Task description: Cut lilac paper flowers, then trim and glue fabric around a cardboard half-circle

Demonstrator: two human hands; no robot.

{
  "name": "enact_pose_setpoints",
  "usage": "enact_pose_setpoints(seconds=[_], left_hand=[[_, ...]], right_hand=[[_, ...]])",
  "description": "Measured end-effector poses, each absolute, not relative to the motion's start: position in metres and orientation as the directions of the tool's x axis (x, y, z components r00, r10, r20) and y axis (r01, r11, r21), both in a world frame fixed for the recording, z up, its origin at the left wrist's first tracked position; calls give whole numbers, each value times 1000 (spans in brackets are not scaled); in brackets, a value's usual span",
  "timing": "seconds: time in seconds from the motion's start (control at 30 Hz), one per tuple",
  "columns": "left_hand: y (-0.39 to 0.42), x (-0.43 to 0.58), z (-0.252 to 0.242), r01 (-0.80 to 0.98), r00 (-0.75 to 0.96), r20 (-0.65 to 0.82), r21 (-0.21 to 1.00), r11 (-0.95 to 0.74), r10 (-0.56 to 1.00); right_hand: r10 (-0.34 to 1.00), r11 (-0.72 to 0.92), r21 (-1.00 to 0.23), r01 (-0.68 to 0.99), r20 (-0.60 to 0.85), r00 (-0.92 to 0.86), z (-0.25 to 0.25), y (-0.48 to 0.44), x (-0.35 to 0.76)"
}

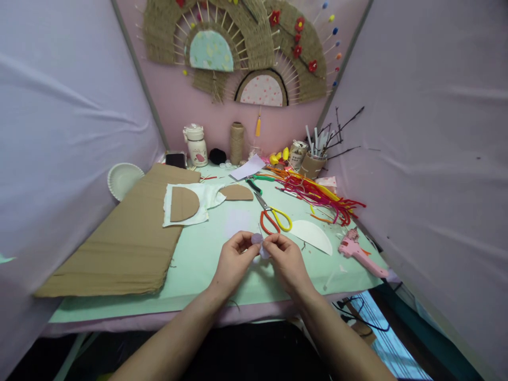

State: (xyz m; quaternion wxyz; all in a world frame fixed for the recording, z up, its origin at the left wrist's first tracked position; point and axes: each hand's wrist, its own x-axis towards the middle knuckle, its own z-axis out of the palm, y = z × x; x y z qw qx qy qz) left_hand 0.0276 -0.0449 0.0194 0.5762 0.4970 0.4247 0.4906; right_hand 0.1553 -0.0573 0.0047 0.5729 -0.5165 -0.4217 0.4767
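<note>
Both hands meet over the near middle of the table, pinching a small pale lilac piece (257, 238) with rounded lobes, which looks like paper. My left hand (235, 260) grips its left side between thumb and fingers. On the other side, my right hand (286, 258) has its fingertips closed at the piece's right edge. A thin pointed tip shows just above the piece; what it belongs to is unclear. Scissors (270, 211) with one red and one yellow handle lie just beyond the hands. To the right of them is a white half-round piece (313, 236).
A large cardboard sheet (119, 238) covers the left side. A cardboard half-disc (184, 204) lies on white cloth (204, 198). Red and yellow pipe cleaners (317, 193) pile up at the back right, with a pink glue gun (361, 253) nearer. Twine (237, 143) stands behind.
</note>
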Motion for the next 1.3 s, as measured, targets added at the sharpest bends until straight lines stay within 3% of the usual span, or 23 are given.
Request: enact_pose_setpoints(seconds=[0.23, 0.3, 0.37, 0.47, 0.63, 0.87, 1.3], left_hand=[[-44, 24, 16, -127, 200, 78, 990, -53, 977], [-44, 20, 13, -83, 182, 226, 973, -214, 957], [-45, 16, 9, 3, 137, 440, 896, -445, 887], [-47, 11, 4, 156, 86, 684, 709, -688, 725], [-51, 10, 1, 245, 72, 785, 584, -774, 615], [-53, 9, 1, 281, 99, 815, 527, -802, 571], [-52, 8, 0, 243, 160, 787, 553, -797, 595]], right_hand=[[981, 122, -991, -49, 113, 155, 8, -62, 156], [938, 294, -950, 104, 308, 160, 10, -64, 158], [837, 475, -828, 299, 530, 136, 11, -65, 160], [733, 583, -697, 418, 673, 99, 12, -67, 163], [709, 636, -677, 371, 702, 68, 13, -72, 165], [793, 590, -781, 205, 609, 36, 8, -77, 161], [796, 589, -782, 204, 605, 20, 9, -76, 162]])
